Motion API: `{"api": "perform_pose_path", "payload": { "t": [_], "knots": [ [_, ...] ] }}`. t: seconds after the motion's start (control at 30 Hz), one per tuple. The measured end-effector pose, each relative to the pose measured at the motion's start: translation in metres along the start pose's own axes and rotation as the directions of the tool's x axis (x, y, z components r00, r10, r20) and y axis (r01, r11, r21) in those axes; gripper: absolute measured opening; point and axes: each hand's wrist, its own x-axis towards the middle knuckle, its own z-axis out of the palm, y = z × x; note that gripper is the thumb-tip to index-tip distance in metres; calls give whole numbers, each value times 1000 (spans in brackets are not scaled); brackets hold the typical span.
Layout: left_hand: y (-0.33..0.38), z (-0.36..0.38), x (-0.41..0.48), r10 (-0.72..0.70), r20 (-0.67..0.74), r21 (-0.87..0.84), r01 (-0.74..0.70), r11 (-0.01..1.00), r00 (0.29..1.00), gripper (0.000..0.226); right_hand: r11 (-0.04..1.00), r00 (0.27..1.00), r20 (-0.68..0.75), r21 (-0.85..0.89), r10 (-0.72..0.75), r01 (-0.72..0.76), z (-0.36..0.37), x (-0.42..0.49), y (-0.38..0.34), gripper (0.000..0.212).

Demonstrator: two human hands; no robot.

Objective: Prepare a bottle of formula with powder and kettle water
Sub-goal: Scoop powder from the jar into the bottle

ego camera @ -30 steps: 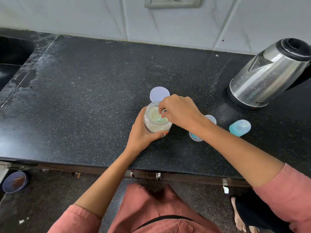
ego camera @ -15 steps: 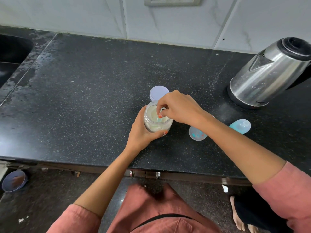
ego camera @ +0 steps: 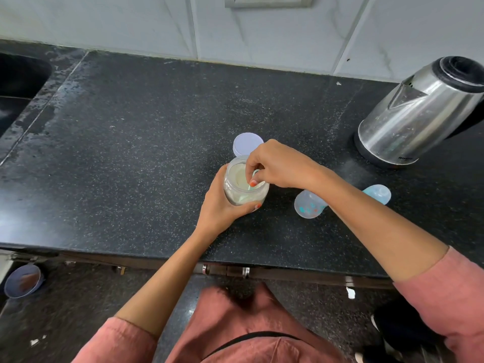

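Observation:
A clear jar of pale formula powder (ego camera: pixel 239 184) stands open on the black counter (ego camera: pixel 131 153). My left hand (ego camera: pixel 222 208) grips the jar's side. Over the jar mouth, my right hand (ego camera: pixel 277 163) pinches the handle of a light green scoop (ego camera: pixel 253 180) whose bowl is down in the powder. The jar's lilac lid (ego camera: pixel 247 147) lies just behind it. A clear baby bottle (ego camera: pixel 309 204) with coloured marks sits to the right, partly hidden by my right forearm. Its blue cap (ego camera: pixel 378 193) lies further right. A steel kettle (ego camera: pixel 419 113) stands at the back right.
A sink (ego camera: pixel 18 82) is set into the counter at the far left. A tiled wall with a socket plate (ego camera: pixel 268 1) runs behind. On the floor at lower left stands a small purple bowl (ego camera: pixel 23 281). Bare counter stretches left of the jar.
My right hand has shifted slightly over the jar mouth with the scoop in the powder. More of the baby bottle shows beside my forearm. The left hand keeps its hold.

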Motion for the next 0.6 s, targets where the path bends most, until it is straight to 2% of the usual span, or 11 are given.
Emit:
{"api": "perform_pose_path", "payload": {
  "t": [0.23, 0.43, 0.6],
  "knots": [
    [0, 0, 0, -6, -2, 2, 6, 1000, 1000, 80, 1000, 999, 50, -13, -21, 22, -4, 1, -1, 6],
    [0, 0, 0, 0, 0, 3, 0, 1000, 1000, 79, 999, 995, -91, -19, 42, -44, 0, 1, 0, 8],
    [0, 0, 0, -11, -4, 16, 11, 1000, 1000, 79, 992, 998, -57, -119, 34, -41, 4, 0, -1, 10]
  ]
}}
